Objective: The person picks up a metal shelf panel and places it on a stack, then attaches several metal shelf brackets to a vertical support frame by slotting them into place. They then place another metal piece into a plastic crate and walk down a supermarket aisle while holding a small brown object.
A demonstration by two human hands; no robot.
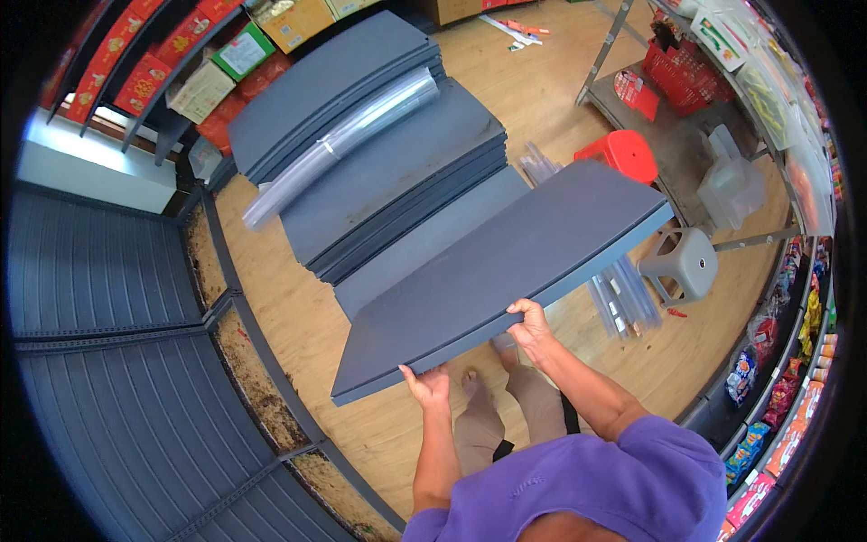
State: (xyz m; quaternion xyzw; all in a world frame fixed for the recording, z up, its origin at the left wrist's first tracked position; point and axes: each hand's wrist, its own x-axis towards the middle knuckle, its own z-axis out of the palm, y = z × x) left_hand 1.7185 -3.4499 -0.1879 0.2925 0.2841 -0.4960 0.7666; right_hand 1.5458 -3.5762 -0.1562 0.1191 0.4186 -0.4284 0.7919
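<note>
A long dark grey metal shelf panel (506, 262) is held up in front of me, tilted so that its right end reaches farther away. My left hand (428, 387) grips the near edge toward its left end, thumb on top and fingers underneath. Farther right along the same edge, my right hand (531, 327) is closed on it the same way. Beyond the panel lie stacks of similar grey panels (397, 172) on the floor. A bundle of clear plastic strips (343, 144) rests across the stacks.
Bare grey shelving (108, 262) with a dirty base strip stands at left. On the right are a red stool (623, 154), a grey stool (691, 262), more clear strips (623, 298) and a metal rack (623, 99). Snack packets (745, 375) line the right shelves; boxes (244, 54) sit at back left.
</note>
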